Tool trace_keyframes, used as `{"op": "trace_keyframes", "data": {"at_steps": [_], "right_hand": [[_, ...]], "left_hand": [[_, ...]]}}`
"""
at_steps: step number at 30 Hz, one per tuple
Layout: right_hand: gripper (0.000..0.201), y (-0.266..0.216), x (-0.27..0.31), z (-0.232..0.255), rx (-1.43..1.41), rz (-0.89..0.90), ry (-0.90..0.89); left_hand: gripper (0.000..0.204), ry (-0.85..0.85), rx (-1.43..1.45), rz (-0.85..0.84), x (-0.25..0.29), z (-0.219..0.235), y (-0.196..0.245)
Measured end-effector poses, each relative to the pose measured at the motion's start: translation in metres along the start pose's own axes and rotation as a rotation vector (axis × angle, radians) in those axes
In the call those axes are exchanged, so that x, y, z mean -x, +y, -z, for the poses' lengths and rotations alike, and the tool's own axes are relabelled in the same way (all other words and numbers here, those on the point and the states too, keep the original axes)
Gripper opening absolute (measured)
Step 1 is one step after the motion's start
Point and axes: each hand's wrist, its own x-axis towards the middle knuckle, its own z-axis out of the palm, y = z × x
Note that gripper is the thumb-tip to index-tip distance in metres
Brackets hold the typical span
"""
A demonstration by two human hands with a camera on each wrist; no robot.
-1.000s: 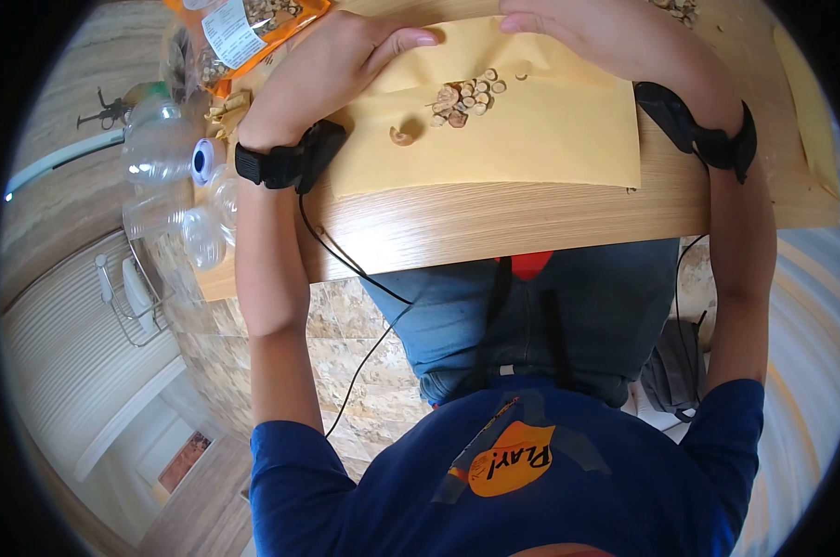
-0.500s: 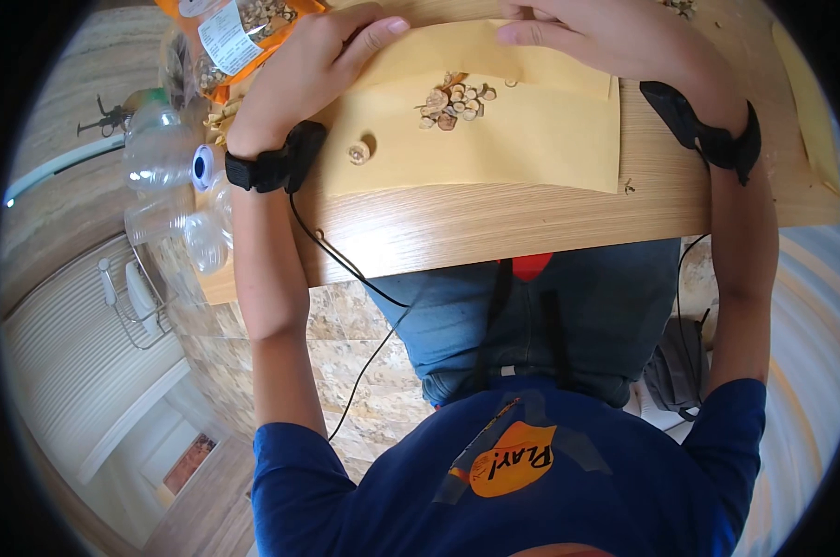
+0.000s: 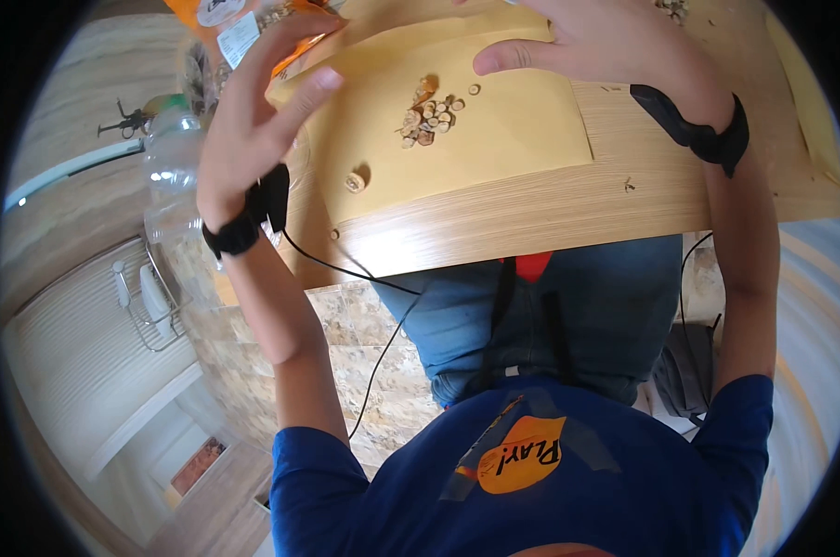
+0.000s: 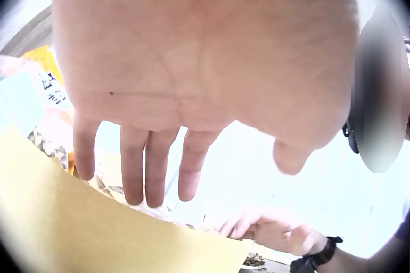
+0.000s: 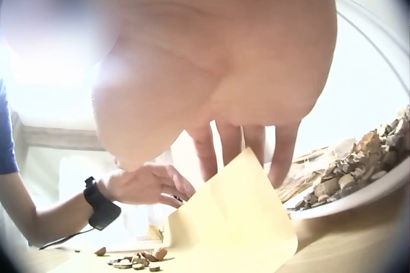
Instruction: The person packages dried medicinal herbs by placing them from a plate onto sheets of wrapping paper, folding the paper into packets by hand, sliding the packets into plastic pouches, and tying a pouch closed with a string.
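A yellow paper sheet lies on the wooden table, its far part lifted in the right wrist view. On it sits a small heap of dried brown slices, with a single slice apart at the near left. My left hand is held beside the sheet's left edge, fingers straight, thumb apart, nothing in it. Over the far right of the sheet is my right hand, its thumb stretched out toward the left. In the right wrist view its straight fingers are partly hidden behind the raised paper corner.
An orange-and-clear bag of dried slices stands at the far left, near clear plastic bottles. A white dish holds more dried pieces. Another yellow sheet lies at the right. A cable trails from the left wrist.
My left hand has come off the sheet's far edge and moved left and nearer the body. The sheet has turned and slid left with its heap. The right hand has shifted left, fingers loosened.
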Motion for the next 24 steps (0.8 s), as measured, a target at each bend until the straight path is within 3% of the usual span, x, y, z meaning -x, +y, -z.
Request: {"op": "trace_keyframes", "data": {"at_steps": [1,2,4,5,7,8,10,14,16,24], "right_hand": [[0.043,-0.002,-0.002,-0.001,0.020,0.052,0.118],[0.043,-0.004,-0.003,0.001,0.017,0.057,0.125],[0.027,-0.009,-0.007,0.009,-0.016,0.096,0.008],[0.027,-0.016,-0.014,0.021,-0.016,0.099,0.017],[0.018,-0.033,-0.030,0.044,-0.410,-0.172,-0.615],[0.018,-0.035,-0.026,0.033,-0.412,-0.162,-0.611],[0.018,-0.037,-0.010,-0.004,-0.264,-0.309,-0.668],[0.018,-0.019,0.008,-0.029,-0.259,-0.160,-0.631],[0.020,-0.013,0.018,-0.032,-0.288,0.041,-0.418],[0.034,-0.001,0.015,-0.038,-0.321,0.080,-0.371]], "left_hand": [[0.039,0.086,-0.156,-0.008,0.010,-0.001,0.010],[0.036,0.171,-0.312,-0.017,0.021,-0.002,0.021],[0.025,0.275,-0.414,0.086,0.053,-0.007,0.032],[0.025,0.234,-0.358,0.152,0.069,-0.011,0.039],[0.024,0.142,-0.244,0.293,0.090,-0.022,0.049],[0.024,0.097,-0.187,0.370,0.097,-0.030,0.053],[0.026,0.057,-0.157,0.418,0.102,-0.041,0.049],[0.028,0.035,-0.137,0.425,0.092,-0.053,0.048],[0.028,0.032,-0.147,0.403,0.081,-0.057,0.050],[0.032,0.006,-0.041,0.389,0.034,-0.068,0.044]]}}
